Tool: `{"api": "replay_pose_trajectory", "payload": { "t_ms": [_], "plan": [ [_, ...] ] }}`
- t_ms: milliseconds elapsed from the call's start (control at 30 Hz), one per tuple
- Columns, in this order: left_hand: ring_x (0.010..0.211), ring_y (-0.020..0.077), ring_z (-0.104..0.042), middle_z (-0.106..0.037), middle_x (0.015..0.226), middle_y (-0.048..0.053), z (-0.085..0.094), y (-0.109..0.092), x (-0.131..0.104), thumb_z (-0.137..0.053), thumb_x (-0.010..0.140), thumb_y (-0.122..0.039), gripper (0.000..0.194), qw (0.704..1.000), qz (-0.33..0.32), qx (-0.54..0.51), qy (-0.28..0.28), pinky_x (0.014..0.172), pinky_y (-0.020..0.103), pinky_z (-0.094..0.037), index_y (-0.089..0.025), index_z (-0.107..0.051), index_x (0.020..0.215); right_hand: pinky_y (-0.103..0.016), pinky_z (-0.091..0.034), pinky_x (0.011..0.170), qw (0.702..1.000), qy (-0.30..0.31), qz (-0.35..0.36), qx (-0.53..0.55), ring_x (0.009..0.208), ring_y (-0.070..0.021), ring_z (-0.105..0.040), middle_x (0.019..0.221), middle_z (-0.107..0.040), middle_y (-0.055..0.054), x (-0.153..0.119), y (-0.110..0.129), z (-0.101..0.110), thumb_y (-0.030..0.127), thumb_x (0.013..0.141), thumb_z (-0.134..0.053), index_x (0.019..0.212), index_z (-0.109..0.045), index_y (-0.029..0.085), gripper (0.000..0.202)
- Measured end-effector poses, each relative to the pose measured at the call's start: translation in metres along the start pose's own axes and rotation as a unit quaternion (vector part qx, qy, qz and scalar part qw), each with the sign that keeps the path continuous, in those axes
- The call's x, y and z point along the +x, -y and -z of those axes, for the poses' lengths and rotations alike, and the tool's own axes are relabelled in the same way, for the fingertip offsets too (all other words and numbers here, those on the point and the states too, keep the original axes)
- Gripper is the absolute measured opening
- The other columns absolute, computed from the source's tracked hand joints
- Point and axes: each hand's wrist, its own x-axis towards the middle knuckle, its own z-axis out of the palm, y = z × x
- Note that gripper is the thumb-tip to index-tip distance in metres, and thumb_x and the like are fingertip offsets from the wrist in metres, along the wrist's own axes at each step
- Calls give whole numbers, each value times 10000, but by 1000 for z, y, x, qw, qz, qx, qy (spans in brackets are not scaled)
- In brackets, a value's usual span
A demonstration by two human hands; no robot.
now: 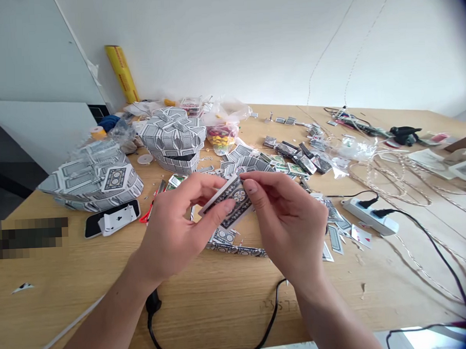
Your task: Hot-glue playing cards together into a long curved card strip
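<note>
A playing card [239, 201] with a dark patterned back is held tilted in the middle of the head view. Its upper left edge shows a pale strip that looks folded. My left hand [177, 226] is closed on the card's left side, thumb on the patterned face. On the opposite side my right hand [287, 218] pinches the card's upper right corner between thumb and fingers. Just below the hands lies a low strip built of cards [246, 251], partly hidden by them. Loose cards [224, 235] lie behind this strip.
Two card-covered boxes [173, 138] [90, 175] stand at the left. A phone [92, 224] with white cards [118, 219] on it lies nearby. Card pieces [294, 156] are scattered behind my hands. At the right are a power strip [369, 216] and coiled cords [391, 183]. A black cable [276, 316] crosses the front.
</note>
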Motion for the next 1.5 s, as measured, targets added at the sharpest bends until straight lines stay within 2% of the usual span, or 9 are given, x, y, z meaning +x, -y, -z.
{"api": "replay_pose_trajectory", "payload": {
  "t_ms": [67,200,400,700,1000,1233,1500],
  "plan": [
    [719,131,-710,-784,873,-46,2,0,1,-756,1012,-327,69,999,-25,38,-19,653,263,-584,-286,-754,1067,-321,-626,826,1000,23,6,-2,945,-165,-776,1055,-828,-22,1,0,0,209,1060,-674,1149,-794,233,151],
    [745,146,-724,-812,938,-40,5,1,3,-751,1019,-315,75,993,-60,95,-47,675,292,-590,-302,-780,1087,-363,-637,890,999,33,31,-11,995,-196,-784,1106,-832,-42,1,-2,0,217,1019,-740,1149,-811,240,150],
    [738,162,-734,-825,957,-18,3,-1,2,-700,1057,-325,116,987,-72,131,-56,680,326,-605,-310,-802,1112,-360,-663,791,1000,30,1,-1,886,-201,-798,974,-847,-21,2,-5,0,256,992,-776,1018,-832,253,61],
    [863,194,-794,-838,995,-17,3,0,4,-730,1043,-313,129,989,-80,115,-55,745,340,-655,-306,-788,1158,-308,-668,715,997,37,-48,52,783,-172,-795,906,-849,-9,3,-2,2,274,959,-808,985,-849,253,53],
    [749,157,-733,-825,978,-31,5,1,2,-729,1043,-311,120,988,-96,113,-48,675,330,-609,-341,-803,1132,-284,-631,704,984,97,-88,125,747,-150,-756,829,-810,-15,6,5,5,267,973,-777,921,-817,201,93],
    [767,158,-724,-816,968,-25,4,0,3,-712,1055,-299,98,991,-84,101,-37,698,330,-599,-316,-790,1111,-275,-593,642,980,114,-95,132,706,-144,-711,787,-776,-15,6,6,7,295,972,-777,897,-804,194,129],
    [762,152,-716,-801,961,-23,5,0,2,-697,1058,-278,90,990,-89,105,-16,699,317,-589,-308,-774,1095,-271,-571,650,977,127,-90,148,716,-139,-696,775,-758,-6,7,4,9,289,983,-764,901,-804,200,127]
  ]
}}
